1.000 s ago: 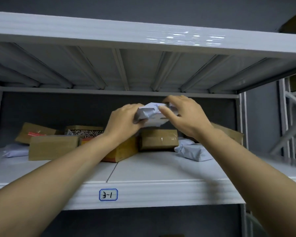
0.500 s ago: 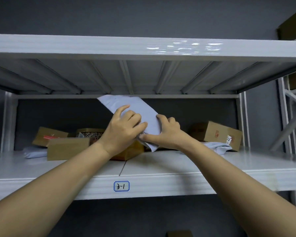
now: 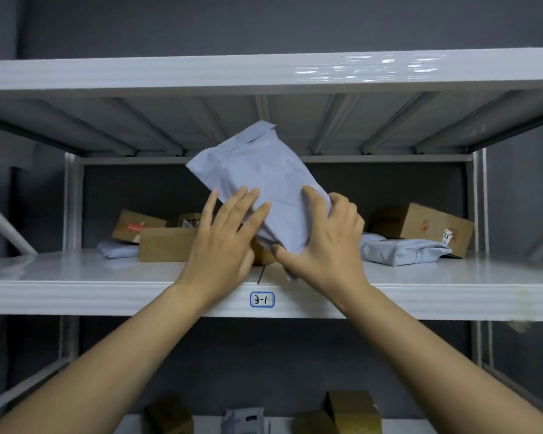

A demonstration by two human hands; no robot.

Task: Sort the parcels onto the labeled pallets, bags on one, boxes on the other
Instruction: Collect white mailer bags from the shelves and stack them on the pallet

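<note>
Grey bag (image 3: 264, 183) is held above the shelf (image 3: 107, 296) front, tilted toward 11 o'clock. Right hand (image 3: 323, 242) curls round its 5 o'clock edge. Left hand (image 3: 223, 242) lies against it with straight fingers. Judged light, soft and slippery; best gripped at the filled lower corners.

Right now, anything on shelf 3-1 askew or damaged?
No visible damage. Parcels on the shelf lie jumbled: the rear left box tilted, the right box skewed behind a rumpled grey bag. The held bag tilts in the right hand.
</note>
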